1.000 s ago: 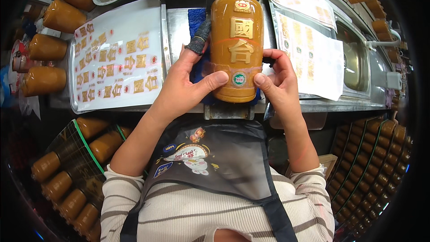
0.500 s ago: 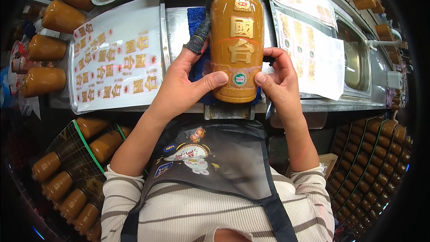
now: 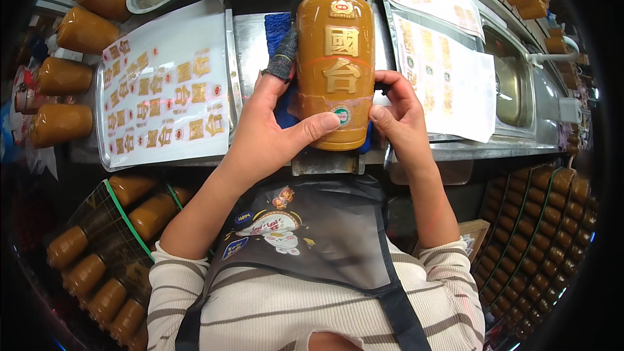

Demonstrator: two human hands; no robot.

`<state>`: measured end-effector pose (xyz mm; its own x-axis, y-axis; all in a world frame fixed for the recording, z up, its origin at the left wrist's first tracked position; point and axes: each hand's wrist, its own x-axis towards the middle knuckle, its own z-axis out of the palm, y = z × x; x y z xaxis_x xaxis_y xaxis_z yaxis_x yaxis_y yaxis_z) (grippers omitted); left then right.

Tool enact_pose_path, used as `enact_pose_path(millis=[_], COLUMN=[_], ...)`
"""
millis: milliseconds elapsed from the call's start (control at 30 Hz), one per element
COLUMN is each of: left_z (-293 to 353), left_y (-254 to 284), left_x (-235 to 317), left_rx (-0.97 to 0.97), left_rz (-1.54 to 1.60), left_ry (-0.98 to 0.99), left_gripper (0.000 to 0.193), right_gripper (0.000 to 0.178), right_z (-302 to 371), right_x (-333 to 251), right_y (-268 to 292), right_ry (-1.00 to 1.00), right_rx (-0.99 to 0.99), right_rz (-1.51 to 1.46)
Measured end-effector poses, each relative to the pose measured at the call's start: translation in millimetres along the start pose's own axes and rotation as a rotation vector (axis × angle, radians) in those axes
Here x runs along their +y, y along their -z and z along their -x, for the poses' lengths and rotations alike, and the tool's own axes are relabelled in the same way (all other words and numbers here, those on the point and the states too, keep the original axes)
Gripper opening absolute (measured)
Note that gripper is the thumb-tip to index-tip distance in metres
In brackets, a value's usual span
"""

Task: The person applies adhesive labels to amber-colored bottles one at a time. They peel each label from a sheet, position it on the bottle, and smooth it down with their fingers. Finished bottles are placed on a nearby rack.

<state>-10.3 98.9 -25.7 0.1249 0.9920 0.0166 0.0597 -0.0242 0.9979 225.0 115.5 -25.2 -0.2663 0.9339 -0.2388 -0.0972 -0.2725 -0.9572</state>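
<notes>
A caramel-brown glazed bottle (image 3: 312,58) lies on its back in a metal cradle (image 3: 327,166), its neck pointing away from me. Raised gold characters run down its front, with a small red-and-gold emblem above. Low on it sits a round green-and-white sticker (image 3: 341,114). My left hand (image 3: 268,133) grips the bottle's left side, thumb pressed at the sticker's lower left edge; a dark grey finger cover (image 3: 279,66) is on one finger. My right hand (image 3: 404,117) holds the lower right side, thumb tip on the bottle. A thin metal piece (image 3: 388,155) shows below that hand.
A tray (image 3: 166,156) of gold character and red emblem stickers lies at left. White sticker sheets (image 3: 448,114) lie at right, before a sink (image 3: 513,84). A blue cloth (image 3: 278,29) is beside the bottle. Brown bottles (image 3: 62,125) stand at left and in racks (image 3: 530,247) below.
My left thumb has slid right onto the sticker's edge. The whole view has shifted slightly, with the bottle and both hands appearing a little further left.
</notes>
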Motion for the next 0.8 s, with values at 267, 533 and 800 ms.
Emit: enact_pose_path(millis=[267,533,800], left_z=[-0.4,0.0,-0.2], left_y=[-6.7,-0.8,7.7], left_x=[5.3,3.0,1.0], left_rx=[0.014,-0.008,-0.070], left_rz=[0.090,0.014,0.236], left_ry=[0.013,0.014,0.039], left_gripper=[0.079,0.080,0.081], right_gripper=[0.055,0.053,0.056], right_z=[-4.2,-3.7,3.4], right_x=[2.9,-2.7,-8.0], right_y=[2.2,1.7,-9.0], right_ry=[0.008,-0.017,0.025], right_rx=[-0.019,-0.032,0.006], right_rz=[-0.038,-0.064,-0.024])
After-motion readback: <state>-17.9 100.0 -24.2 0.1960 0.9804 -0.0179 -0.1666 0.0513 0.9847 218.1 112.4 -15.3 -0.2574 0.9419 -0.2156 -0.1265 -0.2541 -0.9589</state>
